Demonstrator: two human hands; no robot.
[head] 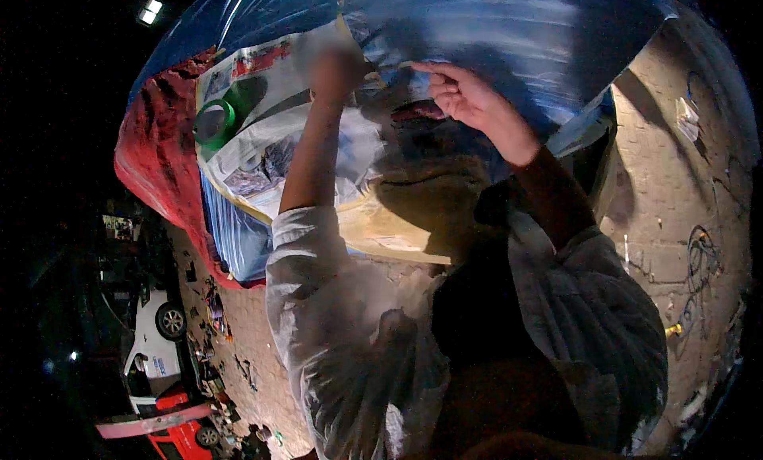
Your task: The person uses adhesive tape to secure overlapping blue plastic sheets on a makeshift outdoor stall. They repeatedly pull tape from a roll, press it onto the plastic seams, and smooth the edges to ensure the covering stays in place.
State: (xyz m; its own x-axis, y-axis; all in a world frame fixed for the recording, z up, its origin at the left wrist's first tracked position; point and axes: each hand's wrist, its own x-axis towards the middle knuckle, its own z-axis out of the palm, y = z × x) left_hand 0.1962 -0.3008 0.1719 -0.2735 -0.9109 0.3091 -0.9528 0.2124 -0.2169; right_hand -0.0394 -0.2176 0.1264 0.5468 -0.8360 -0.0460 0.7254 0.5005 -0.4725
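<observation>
My left hand (335,72) is over newspaper sheets (286,102) at the upper middle; blur hides its fingers and whatever they hold. Beside it, to the right, my right hand (462,96) has its index finger stretched out and the other fingers curled. That fingertip is at the edge of blue plastic sheeting (524,31), near a strip of masking tape (344,28). The newspaper and plastic cover a large rounded body, apparently a vehicle. A green tape roll (225,123) rests on the newspaper, left of my left forearm. Tan masking paper (411,213) covers the near edge.
Red cloth (155,144) drapes the covered body's left side. Brick paving (644,221) surrounds it, with a coiled cable (703,251) at right. Scattered items (214,311) lie at lower left, near a white car (155,347) and a red vehicle (185,439).
</observation>
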